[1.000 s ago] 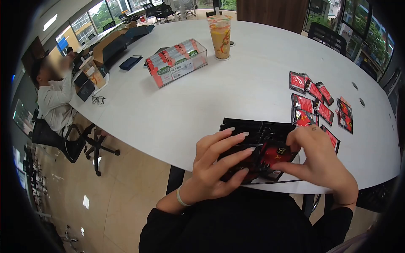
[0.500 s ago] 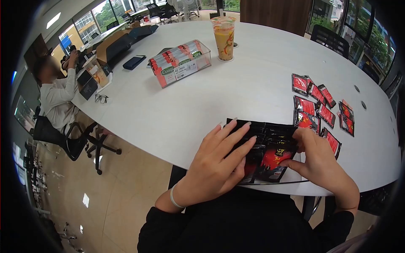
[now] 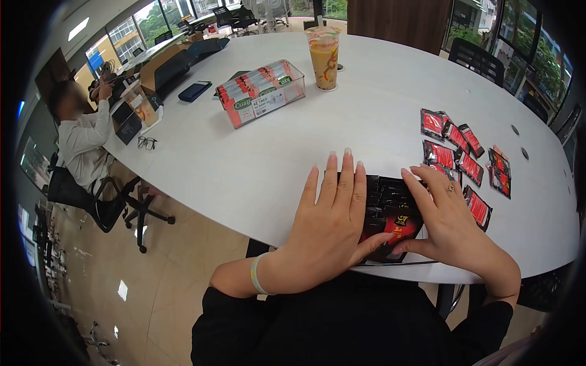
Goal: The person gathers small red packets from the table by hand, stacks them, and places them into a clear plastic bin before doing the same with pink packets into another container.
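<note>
Black-and-red sachets (image 3: 394,204) stand packed in rows at the table's near edge, in what looks like a clear box whose front rim shows below them. My left hand (image 3: 323,229) lies over their left part, fingers stretched out and thumb across the front sachet. On the right side rests my right hand (image 3: 455,222), fingers apart and slightly bent, its thumb by the front sachet. Neither hand visibly grips a sachet. Much of the box is hidden under the hands. Several loose red-and-black sachets (image 3: 470,168) lie just beyond my right hand.
A clear box (image 3: 268,100) of red-and-white packets and a drink cup (image 3: 323,61) stand on the white table (image 3: 256,165). Farther left are a dark wallet-like item (image 3: 195,91), eyeglasses (image 3: 146,143) and another cup (image 3: 141,107). A seated person (image 3: 85,131) is at the left edge.
My left hand has flattened, its fingers now straight and reaching farther forward over the sachets. My right hand's fingers have come up from the right side onto the top edge.
</note>
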Demonstrator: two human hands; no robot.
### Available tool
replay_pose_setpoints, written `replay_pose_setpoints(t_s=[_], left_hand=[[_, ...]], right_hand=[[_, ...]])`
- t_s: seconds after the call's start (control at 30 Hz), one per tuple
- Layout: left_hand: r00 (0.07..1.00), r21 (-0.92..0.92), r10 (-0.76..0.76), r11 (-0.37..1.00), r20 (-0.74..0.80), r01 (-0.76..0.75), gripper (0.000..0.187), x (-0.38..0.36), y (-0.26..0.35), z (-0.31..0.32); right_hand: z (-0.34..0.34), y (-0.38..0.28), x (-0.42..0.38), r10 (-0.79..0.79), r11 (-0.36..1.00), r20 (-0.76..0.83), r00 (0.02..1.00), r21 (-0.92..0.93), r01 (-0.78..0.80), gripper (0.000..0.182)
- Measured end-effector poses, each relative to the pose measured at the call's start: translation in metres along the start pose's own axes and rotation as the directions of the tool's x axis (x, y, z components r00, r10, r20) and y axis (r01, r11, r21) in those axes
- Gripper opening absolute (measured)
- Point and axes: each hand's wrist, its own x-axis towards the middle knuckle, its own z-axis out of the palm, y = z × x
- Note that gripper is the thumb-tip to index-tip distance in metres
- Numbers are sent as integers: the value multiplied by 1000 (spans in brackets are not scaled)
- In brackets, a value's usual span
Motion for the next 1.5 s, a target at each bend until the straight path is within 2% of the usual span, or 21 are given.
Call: replay_pose_setpoints(t_s=[0.07, 0.3, 0.4, 0.47, 0.67, 0.83, 0.9, 1.07, 1.17, 1.23, 1.27, 1.33, 1.37, 1.43, 1.5], left_hand=[[995, 70, -85, 994, 49, 82, 78, 2, 7, -4], [986, 114, -167, 980, 22, 164, 65, 15, 24, 2], [978, 77, -203, 976, -48, 206, 62, 15, 24, 7], [973, -24, -218, 976, -74, 217, 57, 13, 22, 8], [969, 21, -226, 973, -98, 229, 52, 12, 18, 11], [962, 43, -259, 964, -84, 263, 52, 14, 20, 10], [955, 40, -287, 956, -76, 290, 53, 14, 18, 8], [961, 5, -271, 962, -53, 271, 57, 12, 18, 4], [963, -20, -268, 963, -28, 267, 59, 11, 18, 4], [959, -140, -283, 949, 6, 281, 67, 10, 14, 4], [958, -130, -287, 950, -1, 285, 67, 11, 11, 1], [966, -218, -255, 941, 39, 258, 83, 9, 9, -4], [966, -223, -255, 940, 45, 259, 83, 9, 6, -6], [975, -354, -222, 910, 28, 217, 95, 5, -3, -11], [980, -423, -195, 884, 51, 198, 96, -1, -11, -15]], right_hand=[[1, -2, 2, 14, 999, 48, 999, -35, -12, 96], [3, -5, 8, -34, 998, 66, 997, -57, 38, 98], [5, -5, 8, -42, 999, 84, 996, -27, 44, 98], [11, -4, 8, -77, 996, 37, 996, 46, 75, 98], [13, -1, 10, -111, 991, -21, 994, 72, 112, 96], [12, -3, 11, -160, 985, -16, 987, 67, 161, 97], [12, -2, 14, -131, 989, -5, 991, 64, 131, 99], [12, -1, 17, -154, 986, 9, 988, 70, 153, 98], [11, 1, 18, -151, 979, 4, 988, 142, 149, 95], [12, 2, 16, -169, 980, -11, 985, 102, 170, 94], [13, 3, 18, -195, 979, -29, 980, 54, 196, 93], [14, 4, 19, -200, 977, -45, 979, 64, 202, 93], [14, 5, 18, -198, 977, -62, 978, 71, 203, 92], [15, 4, 17, -197, 979, -65, 978, 48, 200, 92], [15, 3, 16, -203, 979, -79, 976, 21, 205, 91]])
